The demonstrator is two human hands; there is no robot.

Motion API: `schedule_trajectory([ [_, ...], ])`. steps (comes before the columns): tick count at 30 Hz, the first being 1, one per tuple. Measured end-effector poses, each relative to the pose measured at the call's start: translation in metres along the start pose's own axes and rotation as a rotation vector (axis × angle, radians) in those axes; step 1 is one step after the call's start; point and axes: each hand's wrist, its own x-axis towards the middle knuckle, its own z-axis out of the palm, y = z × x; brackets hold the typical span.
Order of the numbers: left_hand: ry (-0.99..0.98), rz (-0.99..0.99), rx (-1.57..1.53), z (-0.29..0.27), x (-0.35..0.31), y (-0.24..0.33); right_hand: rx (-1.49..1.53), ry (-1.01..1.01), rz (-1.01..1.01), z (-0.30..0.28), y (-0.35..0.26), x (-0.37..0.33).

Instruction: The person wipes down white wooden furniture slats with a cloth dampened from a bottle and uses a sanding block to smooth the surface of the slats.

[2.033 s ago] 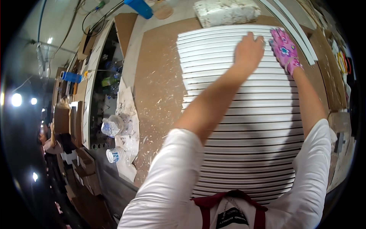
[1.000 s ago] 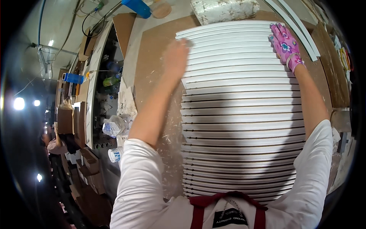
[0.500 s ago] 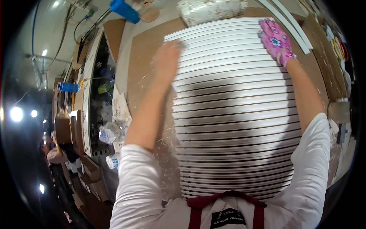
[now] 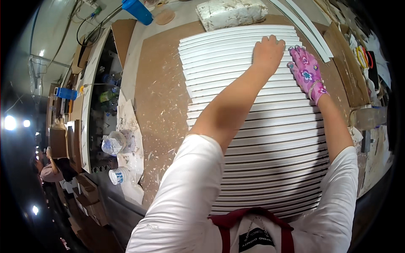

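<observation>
Long white slats [image 4: 228,71] lie side by side in a wide stack, with thin dark gaps between them. My bare left hand [image 4: 269,55] rests on the far slats near their right ends. Its fingers are bent and slightly apart, their tips on the slats, and nothing shows held in them. My right hand [image 4: 306,71], in a pink flowered glove, lies along the slats' right ends with its fingers stretched out. Both forearms reach in from below, and the left one covers part of the stack.
Brown board [image 4: 158,97] lies under the slats. Beyond them sits a white wrapped bundle [image 4: 232,12], with two loose white strips [image 4: 306,31] to its right. A blue bottle [image 4: 137,12] lies at the far left. Plastic bottles [image 4: 114,143] and a white cup [image 4: 119,175] stand along the left edge.
My left hand has swept right, from the slats' left ends to near their right ends. My right hand has slid a little nearer along the right ends. The view has shifted slightly.
</observation>
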Motion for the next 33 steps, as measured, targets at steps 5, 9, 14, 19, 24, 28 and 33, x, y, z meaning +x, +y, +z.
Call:
schedule_trajectory([
  [5,-0.082,-0.123,0.104,-0.027,-0.046,-0.073,0.017,-0.039,0.040,0.005,0.001,-0.003],
  [9,-0.182,-0.398,0.265,-0.111,-0.116,-0.160,0.019,-0.069,0.091,0.003,-0.001,-0.004],
  [14,0.000,-0.260,0.078,-0.083,-0.057,-0.105,0.001,-0.062,0.101,0.006,0.005,-0.006],
  [19,-0.026,-0.058,0.068,0.015,0.006,-0.012,0.065,-0.029,0.071,-0.001,-0.008,0.003],
  [24,0.047,-0.017,0.200,-0.017,-0.035,-0.075,0.107,-0.051,0.106,-0.006,-0.005,-0.002],
  [28,-0.160,-0.383,0.296,-0.106,-0.118,-0.161,0.051,-0.033,0.114,0.004,0.000,-0.006],
  [33,0.110,-0.252,0.121,-0.096,-0.099,-0.126,0.048,-0.046,0.095,-0.002,-0.006,0.000],
])
